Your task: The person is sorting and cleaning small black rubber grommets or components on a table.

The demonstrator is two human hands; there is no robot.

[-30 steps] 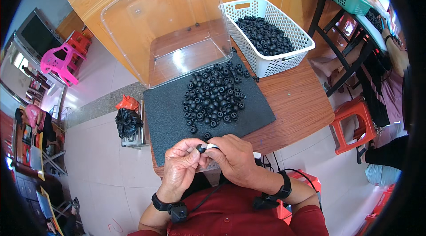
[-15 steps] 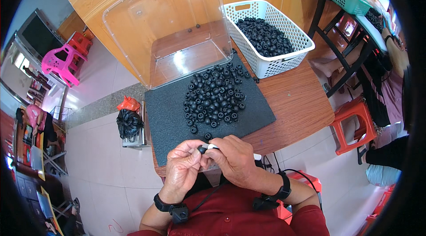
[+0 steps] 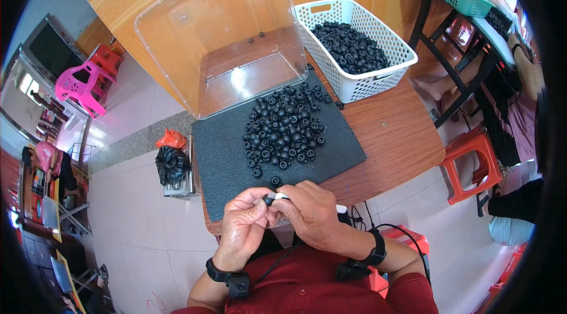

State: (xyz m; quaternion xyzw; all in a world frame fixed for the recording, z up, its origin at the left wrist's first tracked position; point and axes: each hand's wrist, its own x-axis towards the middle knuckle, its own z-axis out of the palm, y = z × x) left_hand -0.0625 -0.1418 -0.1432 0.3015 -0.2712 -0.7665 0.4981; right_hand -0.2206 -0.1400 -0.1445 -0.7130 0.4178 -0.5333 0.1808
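Both hands meet just in front of the table's near edge. My left hand pinches a small black round piece between thumb and fingertips. Closed around a slim white-handled tool, my right hand brings its front end against that piece; the tool's tip is too small to make out. A heap of similar black, hollow-ended pieces lies on a dark grey mat beyond the hands. One loose piece sits closest to my fingers.
A white perforated basket full of black pieces stands at the table's back right. A clear plastic bin lies tipped on its side behind the heap. Left of the table hangs a black bag. A red stool and another person's legs are at right.
The view has shifted very slightly. Both hands keep the same grip on the black piece and the white-handled tool, with barely any movement.
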